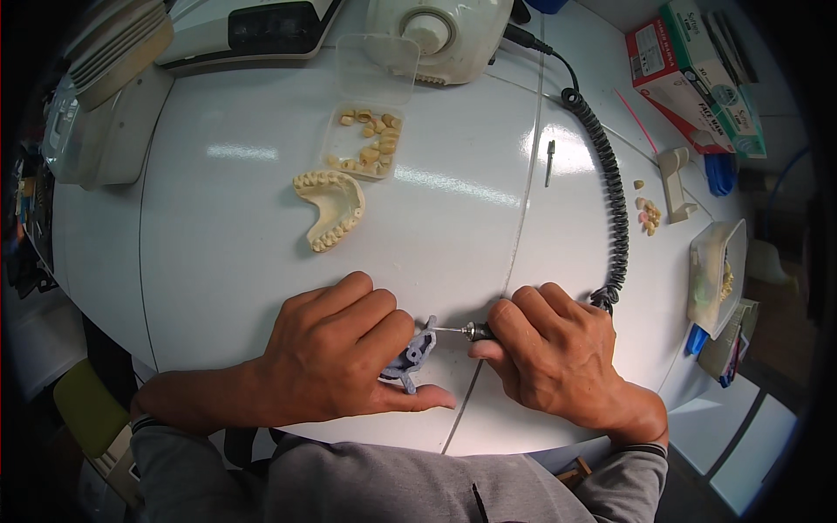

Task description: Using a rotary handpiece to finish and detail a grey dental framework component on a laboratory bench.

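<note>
My left hand (pixel 340 353) is closed around a small blue-grey piece (pixel 411 356) with prongs and a hole, its thumb stretched along the lower side. My right hand (pixel 551 356) grips a rotary handpiece (pixel 478 331) that points left. The handpiece's thin bur (pixel 447 329) reaches the upper prong of the piece; whether it touches cannot be made out. Beyond my left hand a cream dental cast (pixel 330 209) with a row of teeth lies on the white table (pixel 235 218). Behind it, an open see-through box (pixel 364 144) holds several tooth-coloured crowns.
A black coiled cord (pixel 617 200) runs from a control unit (pixel 445 35) to my right hand. A loose bur (pixel 550 163) lies left of the cord. Several crowns (pixel 648 216), a cream stand (pixel 675 183), a plastic tub (pixel 717 277) and cardboard boxes (pixel 684 83) stand at the right.
</note>
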`<state>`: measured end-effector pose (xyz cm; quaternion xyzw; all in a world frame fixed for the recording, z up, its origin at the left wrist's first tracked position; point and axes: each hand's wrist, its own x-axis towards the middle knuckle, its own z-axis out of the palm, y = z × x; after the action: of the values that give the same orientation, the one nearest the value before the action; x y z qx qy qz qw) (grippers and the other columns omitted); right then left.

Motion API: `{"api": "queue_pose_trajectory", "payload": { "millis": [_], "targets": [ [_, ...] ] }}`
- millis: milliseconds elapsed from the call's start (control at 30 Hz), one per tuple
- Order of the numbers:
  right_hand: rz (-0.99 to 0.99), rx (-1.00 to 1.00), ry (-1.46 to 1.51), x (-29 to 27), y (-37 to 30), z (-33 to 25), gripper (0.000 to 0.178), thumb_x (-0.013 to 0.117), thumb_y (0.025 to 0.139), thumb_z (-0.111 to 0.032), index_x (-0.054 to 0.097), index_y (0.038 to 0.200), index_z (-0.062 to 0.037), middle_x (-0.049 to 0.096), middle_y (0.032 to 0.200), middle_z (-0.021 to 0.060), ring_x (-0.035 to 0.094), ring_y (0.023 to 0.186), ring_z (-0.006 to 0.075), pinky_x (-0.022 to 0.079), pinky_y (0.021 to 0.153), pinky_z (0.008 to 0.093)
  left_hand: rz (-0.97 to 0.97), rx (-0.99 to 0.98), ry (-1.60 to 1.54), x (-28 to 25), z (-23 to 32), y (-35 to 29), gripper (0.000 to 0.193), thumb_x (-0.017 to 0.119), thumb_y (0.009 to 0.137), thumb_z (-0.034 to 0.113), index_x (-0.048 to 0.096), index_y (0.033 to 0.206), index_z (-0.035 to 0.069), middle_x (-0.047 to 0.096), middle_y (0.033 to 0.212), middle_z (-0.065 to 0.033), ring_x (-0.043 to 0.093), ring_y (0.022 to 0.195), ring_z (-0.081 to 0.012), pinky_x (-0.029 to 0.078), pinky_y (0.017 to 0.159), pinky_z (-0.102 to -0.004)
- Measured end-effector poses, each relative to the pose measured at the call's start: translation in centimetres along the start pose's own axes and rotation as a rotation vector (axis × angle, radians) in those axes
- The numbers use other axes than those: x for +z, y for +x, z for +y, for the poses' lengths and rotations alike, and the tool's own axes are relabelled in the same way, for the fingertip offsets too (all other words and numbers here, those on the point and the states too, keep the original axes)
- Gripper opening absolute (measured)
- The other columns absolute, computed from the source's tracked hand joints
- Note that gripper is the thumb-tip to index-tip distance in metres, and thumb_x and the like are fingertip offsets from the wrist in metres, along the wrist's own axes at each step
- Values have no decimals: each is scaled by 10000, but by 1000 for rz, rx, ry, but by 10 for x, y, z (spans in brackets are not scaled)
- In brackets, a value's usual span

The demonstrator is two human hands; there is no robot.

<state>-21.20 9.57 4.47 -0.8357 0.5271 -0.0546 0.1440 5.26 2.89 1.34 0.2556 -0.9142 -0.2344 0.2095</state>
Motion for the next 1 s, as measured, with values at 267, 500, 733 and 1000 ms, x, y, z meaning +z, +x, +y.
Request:
{"api": "queue_pose_trajectory", "payload": {
  "millis": [267, 500, 733, 1000],
  "targets": [
    [82, 64, 16, 3, -3, 7, 383, 760, 1054, -453, 649, 987, -93, 525, 767, 11, 573, 622, 145, 441, 443, 323, -78, 112, 61, 6, -8, -3, 690, 887, 842, 678, 651, 939, 36, 587, 1072, -128, 561, 1051, -312, 495, 874, -461],
    [153, -14, -46, 1, -7, 20, 415, 761, 1042, -500, 651, 953, -110, 536, 770, 8, 568, 616, 149, 454, 474, 318, -69, 74, 65, 6, -7, 0, 436, 907, 851, 346, 668, 1006, 15, 587, 1261, -181, 530, 1300, -372, 488, 1058, -519],
    [194, -77, -110, 3, -5, 25, 470, 725, 1035, -586, 663, 931, -133, 554, 776, 0, 584, 638, 153, 484, 524, 323, -128, 79, 33, -1, -12, 2, 350, 874, 836, 250, 657, 979, 16, 589, 1362, -182, 483, 1489, -419, 465, 1153, -573],
    [138, -119, -108, 4, -4, 15, 436, 721, 1050, -556, 662, 930, -142, 573, 783, -2, 605, 635, 151, 489, 529, 318, -148, 48, 31, 2, -8, 2, 435, 881, 922, 428, 669, 1028, 63, 571, 1377, -124, 454, 1504, -353, 420, 1180, -539]
  ]
}}
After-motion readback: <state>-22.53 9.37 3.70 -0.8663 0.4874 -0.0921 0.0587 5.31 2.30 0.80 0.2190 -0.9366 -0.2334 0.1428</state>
